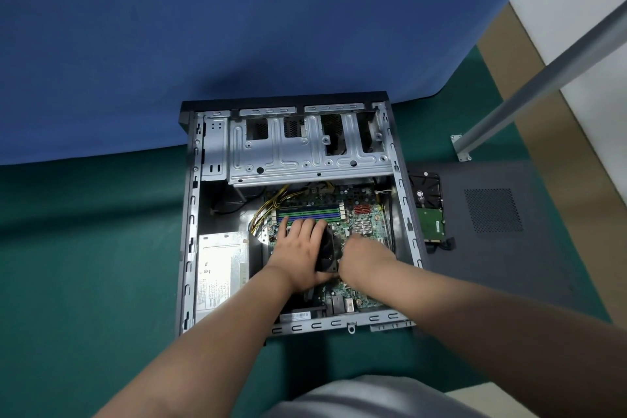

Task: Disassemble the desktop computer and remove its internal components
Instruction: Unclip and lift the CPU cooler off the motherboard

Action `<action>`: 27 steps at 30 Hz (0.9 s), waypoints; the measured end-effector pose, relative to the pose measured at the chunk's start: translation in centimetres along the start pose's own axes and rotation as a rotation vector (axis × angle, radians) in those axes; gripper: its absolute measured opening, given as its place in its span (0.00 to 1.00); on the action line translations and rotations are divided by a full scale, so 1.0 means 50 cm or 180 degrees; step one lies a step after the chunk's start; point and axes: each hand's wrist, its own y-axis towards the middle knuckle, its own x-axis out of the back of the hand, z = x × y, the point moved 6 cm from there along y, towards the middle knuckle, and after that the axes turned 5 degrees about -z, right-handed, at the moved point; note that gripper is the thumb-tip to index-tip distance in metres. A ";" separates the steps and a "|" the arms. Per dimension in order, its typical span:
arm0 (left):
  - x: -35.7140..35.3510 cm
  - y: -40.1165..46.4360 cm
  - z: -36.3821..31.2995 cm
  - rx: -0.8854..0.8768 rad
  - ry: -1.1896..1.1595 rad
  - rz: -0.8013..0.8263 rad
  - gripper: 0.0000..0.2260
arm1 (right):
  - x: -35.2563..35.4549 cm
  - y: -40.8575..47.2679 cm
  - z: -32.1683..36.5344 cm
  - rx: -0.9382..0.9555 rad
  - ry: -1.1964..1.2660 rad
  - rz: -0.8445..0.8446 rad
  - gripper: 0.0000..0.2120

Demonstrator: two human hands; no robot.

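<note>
A green desk [84, 248] was seen, with a blue cloth [203, 44] draped behind it. The desktop computer case [190, 214] was laid flat on the desk with its side open upward. Its removed side panel [492, 248] was placed on the desk just to the right, and a hard drive [429, 210] was rested on that panel, beside the case wall. Inside the case, a metal drive cage [305, 153] was located at the far end, and a silver power supply [220, 268] was seated in the near left corner. The green motherboard [369, 210] was fixed in the right part, with yellow cables [268, 207] running at its far left edge. A black cooler fan [328, 253] was found on the middle of the motherboard, tilted up on its edge. It was held between both hands. The left hand [300, 249] was laid against its left side, with the fingers stretched forward and the thumb curled under the near edge. The right hand [364, 253] was blurred; it was pressed to the right side of the fan, but its grasp could not be told.
</note>
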 end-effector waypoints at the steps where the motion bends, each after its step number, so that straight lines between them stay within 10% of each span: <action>1: 0.000 0.000 0.000 0.0000 0.0002 0.0012 0.45 | -0.004 0.003 -0.004 -0.0123 0.0246 0.0124 0.14; 5: 0.002 -0.001 0.000 0.0007 0.0029 0.0000 0.44 | 0.013 0.004 -0.004 -0.0204 0.0638 -0.0046 0.09; 14: -0.002 -0.001 -0.001 0.0002 0.0119 -0.0006 0.40 | -0.029 -0.046 0.079 0.2515 -0.2570 -0.0461 0.14; 20: 0.000 0.001 0.001 -0.0003 0.0068 -0.0027 0.44 | 0.010 -0.016 0.045 0.1162 -0.0879 -0.0666 0.13; 27: -0.004 0.000 0.002 0.0000 0.0066 -0.0029 0.45 | -0.014 0.013 -0.012 -0.0678 0.1554 0.0342 0.03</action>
